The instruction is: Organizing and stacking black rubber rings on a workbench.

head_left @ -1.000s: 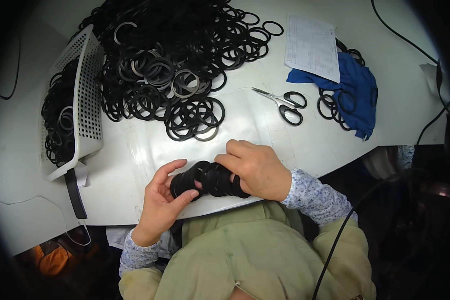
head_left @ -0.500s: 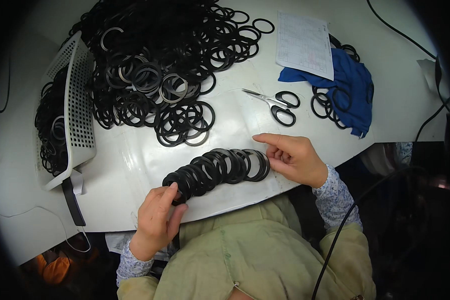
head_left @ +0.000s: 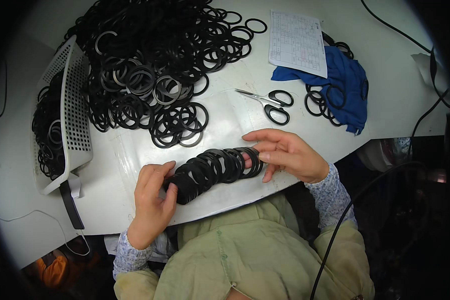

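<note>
A row of overlapping black rings [head_left: 212, 167], rubber-like, lies slanting across the table in front of me. At its left end my left hand [head_left: 152, 200] holds the rings between thumb and fingers, where they stand packed close together. My right hand [head_left: 292, 156] is at the other end. Some of its fingertips reach inside the last rings while the thumb rests at their edge; its index finger stretches out above the row. Beyond the row spreads a large heap of similar rings [head_left: 130, 110], a few of them greyish.
A white perforated basket [head_left: 77, 110] with more rings stands tilted at the left. Scissors [head_left: 267, 103] with black handles lie beyond my right hand. Farther right are a printed sheet [head_left: 298, 42], a blue cloth [head_left: 352, 85] with several rings, and a black cable [head_left: 345, 220].
My right hand has moved left onto the end rings, its fingertips now inside them. My left hand's fingers have shifted, and the rings at that end are pressed closer together and more upright.
</note>
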Demonstrator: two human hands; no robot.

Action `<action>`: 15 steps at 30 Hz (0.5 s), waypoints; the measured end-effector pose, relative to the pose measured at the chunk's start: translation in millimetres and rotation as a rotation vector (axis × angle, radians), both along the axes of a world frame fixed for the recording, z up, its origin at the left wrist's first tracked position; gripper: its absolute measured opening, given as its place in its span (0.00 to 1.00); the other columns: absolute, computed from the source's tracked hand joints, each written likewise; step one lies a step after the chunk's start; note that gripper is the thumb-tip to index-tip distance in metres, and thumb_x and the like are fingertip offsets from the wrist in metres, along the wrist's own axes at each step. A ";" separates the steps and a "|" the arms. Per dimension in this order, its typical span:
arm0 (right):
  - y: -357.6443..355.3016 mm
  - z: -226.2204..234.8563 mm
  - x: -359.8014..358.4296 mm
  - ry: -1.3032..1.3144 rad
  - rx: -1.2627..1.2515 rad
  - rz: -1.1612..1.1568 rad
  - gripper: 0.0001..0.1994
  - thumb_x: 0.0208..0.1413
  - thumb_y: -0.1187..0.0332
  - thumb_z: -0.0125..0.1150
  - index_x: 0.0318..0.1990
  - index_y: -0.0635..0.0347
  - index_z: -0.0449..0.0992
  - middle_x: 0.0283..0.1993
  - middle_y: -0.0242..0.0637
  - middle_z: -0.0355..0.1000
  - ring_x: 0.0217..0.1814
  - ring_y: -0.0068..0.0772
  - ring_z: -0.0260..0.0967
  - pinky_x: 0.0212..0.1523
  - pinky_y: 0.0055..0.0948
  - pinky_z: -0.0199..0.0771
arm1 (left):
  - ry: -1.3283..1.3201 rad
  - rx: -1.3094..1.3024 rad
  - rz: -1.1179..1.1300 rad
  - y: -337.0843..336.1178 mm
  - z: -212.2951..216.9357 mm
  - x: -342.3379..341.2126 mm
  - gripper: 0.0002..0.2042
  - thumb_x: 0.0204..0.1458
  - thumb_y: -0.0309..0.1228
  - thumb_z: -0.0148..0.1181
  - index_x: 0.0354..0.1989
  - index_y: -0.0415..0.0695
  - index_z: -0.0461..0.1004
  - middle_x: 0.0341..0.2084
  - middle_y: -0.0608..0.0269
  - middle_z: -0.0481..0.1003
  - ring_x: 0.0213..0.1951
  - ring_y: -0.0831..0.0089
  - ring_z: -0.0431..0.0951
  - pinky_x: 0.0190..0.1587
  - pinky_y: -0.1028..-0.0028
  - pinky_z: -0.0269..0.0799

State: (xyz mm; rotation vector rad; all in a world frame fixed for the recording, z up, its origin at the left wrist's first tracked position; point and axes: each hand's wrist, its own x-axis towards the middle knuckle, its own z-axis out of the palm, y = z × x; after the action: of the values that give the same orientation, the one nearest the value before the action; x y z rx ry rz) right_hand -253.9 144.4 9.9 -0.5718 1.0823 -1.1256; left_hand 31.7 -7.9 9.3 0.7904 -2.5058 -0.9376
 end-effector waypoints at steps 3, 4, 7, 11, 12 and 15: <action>-7.5 -1.9 8.5 -0.069 -0.010 0.023 0.26 0.65 0.72 0.58 0.68 0.68 0.60 0.53 0.44 0.75 0.49 0.24 0.75 0.37 0.22 0.83 | 0.007 -0.115 -0.056 1.4 -0.7 -16.2 0.23 0.38 0.14 0.60 0.48 0.34 0.75 0.38 0.50 0.72 0.42 0.55 0.74 0.46 0.64 0.72; -11.3 -3.2 14.9 -0.076 -0.020 0.049 0.27 0.65 0.72 0.59 0.68 0.68 0.60 0.52 0.44 0.75 0.48 0.23 0.75 0.36 0.21 0.83 | -0.002 -0.159 -0.080 1.6 -1.4 -20.7 0.23 0.37 0.14 0.60 0.48 0.35 0.75 0.38 0.50 0.72 0.42 0.54 0.73 0.46 0.64 0.72; -20.1 -1.4 38.9 0.032 -0.087 0.154 0.31 0.61 0.77 0.61 0.70 0.62 0.58 0.50 0.37 0.76 0.44 0.16 0.73 0.32 0.19 0.80 | 0.121 -0.038 -0.154 3.9 -5.0 -23.7 0.25 0.32 0.12 0.59 0.46 0.35 0.75 0.38 0.51 0.75 0.39 0.51 0.76 0.44 0.64 0.74; -18.2 5.4 50.1 0.920 -0.674 0.159 0.32 0.53 0.80 0.65 0.68 0.59 0.65 0.41 0.35 0.76 0.40 0.28 0.75 0.34 0.28 0.78 | 0.335 -0.325 -0.156 -1.7 0.2 -22.2 0.25 0.32 0.12 0.62 0.46 0.35 0.75 0.39 0.51 0.77 0.39 0.52 0.78 0.41 0.63 0.75; -17.3 9.5 47.1 1.235 -0.875 0.151 0.33 0.51 0.80 0.66 0.67 0.59 0.67 0.40 0.36 0.76 0.39 0.32 0.76 0.35 0.30 0.79 | 0.373 -0.436 -0.130 -6.2 2.5 -19.0 0.25 0.32 0.13 0.63 0.47 0.35 0.75 0.40 0.51 0.77 0.39 0.53 0.78 0.40 0.63 0.75; -8.3 14.6 38.4 1.262 -0.721 0.215 0.31 0.46 0.79 0.69 0.62 0.60 0.72 0.36 0.38 0.75 0.39 0.39 0.75 0.37 0.34 0.80 | 0.087 -0.303 0.080 -19.6 3.4 10.4 0.25 0.37 0.18 0.72 0.49 0.35 0.75 0.42 0.53 0.76 0.38 0.64 0.78 0.36 0.70 0.74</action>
State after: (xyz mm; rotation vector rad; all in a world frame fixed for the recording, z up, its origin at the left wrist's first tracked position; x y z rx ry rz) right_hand -215.6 136.1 24.5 -2.0967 1.5620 -0.8913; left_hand 42.1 -27.5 12.7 0.7286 -2.4399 -0.5357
